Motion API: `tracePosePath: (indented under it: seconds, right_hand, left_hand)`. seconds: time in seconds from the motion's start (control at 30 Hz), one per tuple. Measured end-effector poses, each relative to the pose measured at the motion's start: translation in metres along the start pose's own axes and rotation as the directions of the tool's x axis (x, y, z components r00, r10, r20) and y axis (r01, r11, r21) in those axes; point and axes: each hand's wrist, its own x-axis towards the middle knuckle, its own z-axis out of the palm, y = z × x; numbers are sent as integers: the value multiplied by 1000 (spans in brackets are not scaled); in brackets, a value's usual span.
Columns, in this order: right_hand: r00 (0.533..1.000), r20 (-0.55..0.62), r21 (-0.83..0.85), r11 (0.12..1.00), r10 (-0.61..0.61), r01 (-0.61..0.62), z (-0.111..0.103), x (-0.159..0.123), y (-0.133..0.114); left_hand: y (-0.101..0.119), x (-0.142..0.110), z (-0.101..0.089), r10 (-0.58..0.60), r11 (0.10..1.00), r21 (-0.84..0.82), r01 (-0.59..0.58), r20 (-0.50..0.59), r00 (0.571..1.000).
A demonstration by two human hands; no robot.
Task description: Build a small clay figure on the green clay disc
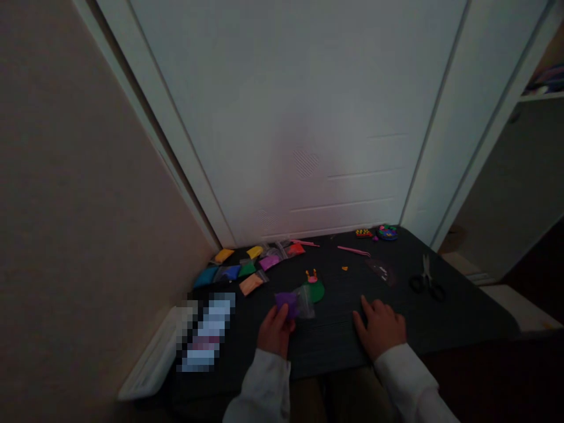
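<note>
My left hand (277, 330) is closed around a small clear zip bag of purple clay (285, 302), thumb in front. The bag's clear top (306, 305) sticks out to the right and overlaps the near edge of a flat green round piece (316, 291). At the far edge of that piece sits a small pink shape (312, 278) with two orange stalks. My right hand (381, 326) rests on the dark table with its fingers apart, holding nothing. Black-handled scissors (426, 281) lie beyond it to the right.
Several colored clay bags, among them a peach one (252, 284), lie at the back left. Pink tools (353, 251) and a tiny orange bit (344, 268) are farther back. A colorful round piece (388, 233) sits at the back right. A blurred-out bright object (209, 332) lies on the left.
</note>
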Motion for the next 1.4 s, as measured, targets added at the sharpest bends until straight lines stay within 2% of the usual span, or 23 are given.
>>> tracePosePath:
  seconds: [0.17, 0.27, 0.33, 0.43, 0.5, 0.57, 0.73, 0.9, 1.07, 1.17, 1.33, 1.4]
  right_hand:
    - [985, 66, 8, 987, -161, 161, -6, -5, -3]
    - [956, 102, 192, 948, -275, 252, -7, 0, -16]
    - [934, 105, 413, 869, -342, 272, -6, 5, -26]
    - [934, 88, 717, 672, -347, 183, -3, 11, -41]
    - [933, 94, 824, 553, -348, 123, -2, 12, -50]
    - [928, 114, 864, 496, -354, 83, 0, 11, -56]
    - [929, 178, 859, 512, -325, 15, 0, 8, -57]
    - [932, 182, 846, 532, -314, 14, 3, 4, -54]
    - [937, 153, 836, 547, -313, 46, 7, 2, -56]
    - [942, 148, 831, 554, -301, 47, 6, 3, -57]
    - [922, 154, 877, 480, -356, 39, 3, 6, -56]
    - [913, 181, 880, 475, -365, 15, 4, 7, -55]
  left_hand:
    - [2, -1, 0, -19, 1000, -4, 19, -26, 999]
    - [1, -2, 1, -17, 998, 62, 15, 27, 999]
    - [0, -3, 2, -19, 995, 96, 13, 66, 998]
    - [1, -5, 3, -29, 989, 145, 14, 101, 994]
    - [1, -6, 3, -38, 984, 180, 15, 126, 991]
    - [1, -6, 2, -47, 978, 208, 16, 145, 988]
    - [-2, -7, 0, -12, 975, 223, -20, 142, 990]
    - [-5, -7, 1, 130, 952, 272, -143, 65, 989]
    - [-5, -14, 6, 289, 903, 322, -286, 38, 956]
    - [-4, -16, 8, 303, 885, 352, -306, 65, 951]
    - [0, -11, 3, 264, 896, 359, -262, 46, 963]
    - [0, -8, -1, 247, 897, 366, -249, 53, 968]
